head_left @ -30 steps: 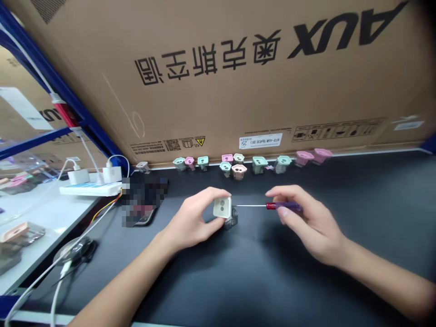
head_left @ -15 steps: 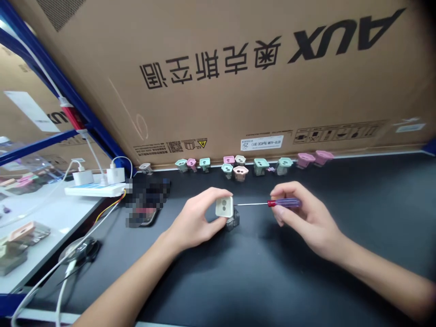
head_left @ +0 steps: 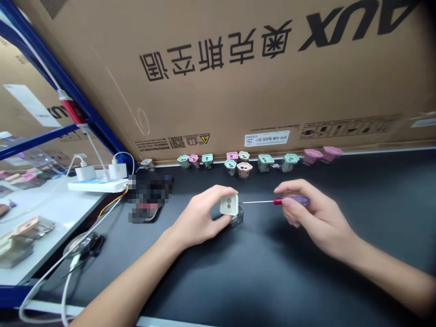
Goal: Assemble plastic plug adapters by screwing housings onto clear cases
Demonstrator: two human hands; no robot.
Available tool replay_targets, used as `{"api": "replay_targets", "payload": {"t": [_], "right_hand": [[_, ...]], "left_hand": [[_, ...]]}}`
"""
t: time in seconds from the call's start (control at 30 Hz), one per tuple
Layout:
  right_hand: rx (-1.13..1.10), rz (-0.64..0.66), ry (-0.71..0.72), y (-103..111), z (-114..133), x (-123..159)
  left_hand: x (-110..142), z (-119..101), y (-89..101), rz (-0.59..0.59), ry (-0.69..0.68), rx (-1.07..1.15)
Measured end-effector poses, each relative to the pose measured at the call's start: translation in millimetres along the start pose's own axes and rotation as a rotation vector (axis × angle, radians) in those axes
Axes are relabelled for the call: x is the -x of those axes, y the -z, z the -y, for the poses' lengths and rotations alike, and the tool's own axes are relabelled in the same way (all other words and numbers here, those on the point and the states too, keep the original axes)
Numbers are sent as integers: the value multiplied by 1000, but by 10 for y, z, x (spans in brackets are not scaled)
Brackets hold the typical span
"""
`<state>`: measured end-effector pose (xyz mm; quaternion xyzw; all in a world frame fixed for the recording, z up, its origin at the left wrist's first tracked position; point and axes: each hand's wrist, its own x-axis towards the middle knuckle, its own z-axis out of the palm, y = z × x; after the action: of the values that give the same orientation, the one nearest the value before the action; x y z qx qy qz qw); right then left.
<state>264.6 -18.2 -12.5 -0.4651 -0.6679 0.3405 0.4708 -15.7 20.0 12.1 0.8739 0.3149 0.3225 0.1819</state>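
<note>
My left hand (head_left: 195, 218) is closed around a pencil sharpener (head_left: 229, 205), thumb below and fingers above. Its cream face with two dark holes is turned towards me, and a clear, smoky body shows beneath it. From the right, my right hand (head_left: 315, 220) grips a screwdriver (head_left: 258, 202) by its purple and red handle. The thin metal shaft lies nearly level, and its tip reaches the sharpener's right edge. Whether the tip is inside a screw or just touching the side, I cannot tell.
Several pastel sharpeners, among them a green one (head_left: 265, 162) and a pink one (head_left: 312, 156), line the back of the black table (head_left: 218, 290) before a large carton (head_left: 204, 109). At left are a blurred-out phone (head_left: 150, 200), a power strip (head_left: 102, 185) and white cables (head_left: 64, 290).
The whole view has shifted slightly, moving the scene a little right and up. My right hand's fingers have moved forward along the screwdriver handle; both hands keep their holds.
</note>
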Motion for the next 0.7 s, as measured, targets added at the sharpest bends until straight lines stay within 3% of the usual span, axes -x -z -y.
{"api": "replay_targets", "payload": {"t": [0.1,0.27,0.43,0.7], "right_hand": [[-13,1,-42,17,-3,8],[83,-2,63,22,52,10],[-16,48,-64,11,25,18],[-17,-35,31,2,95,25]], "left_hand": [[0,6,-19,13,-8,6],[-4,25,-29,-4,0,11],[-6,17,-12,-24,13,21],[-2,-2,-25,-19,6,25]]}}
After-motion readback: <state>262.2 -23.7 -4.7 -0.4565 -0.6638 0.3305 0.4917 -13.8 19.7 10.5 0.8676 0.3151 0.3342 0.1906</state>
